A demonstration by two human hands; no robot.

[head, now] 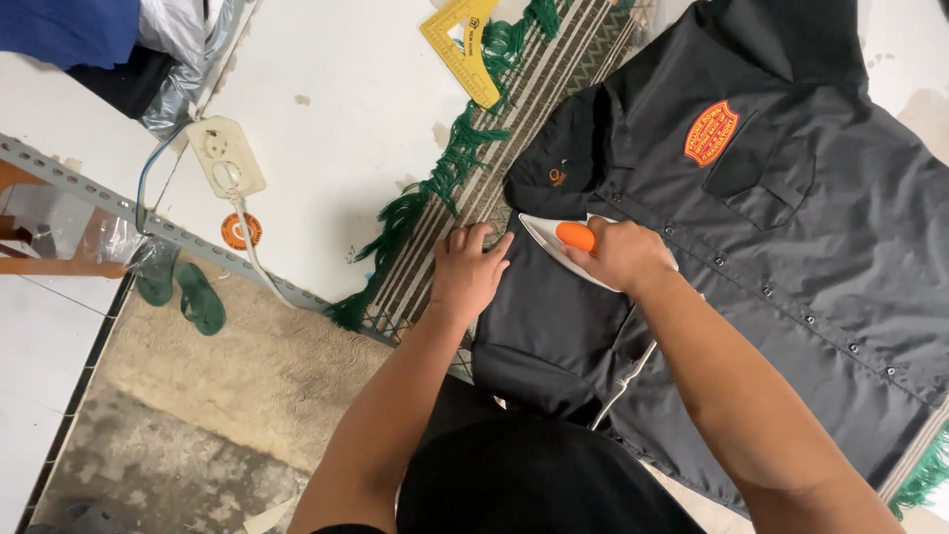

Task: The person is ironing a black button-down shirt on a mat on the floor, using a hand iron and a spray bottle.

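The right hand (621, 252) grips the white, orange-handled iron (573, 237) on the dark grey button-up shirt (791, 227); the left hand (467, 272), fingers spread flat, pins its sleeve. Most of the shirt lies unpressed.

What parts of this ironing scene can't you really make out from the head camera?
- Iron: the right hand covers most of it; only the white tip and orange handle show.
- Dark shirt: its far sleeve is cut off by the right edge.
- Chest patch: lettering too small to make out.
- Power strip: its cord runs off under clutter at the top left.
- Left hand: its palm is hidden, pressed flat on the shirt.
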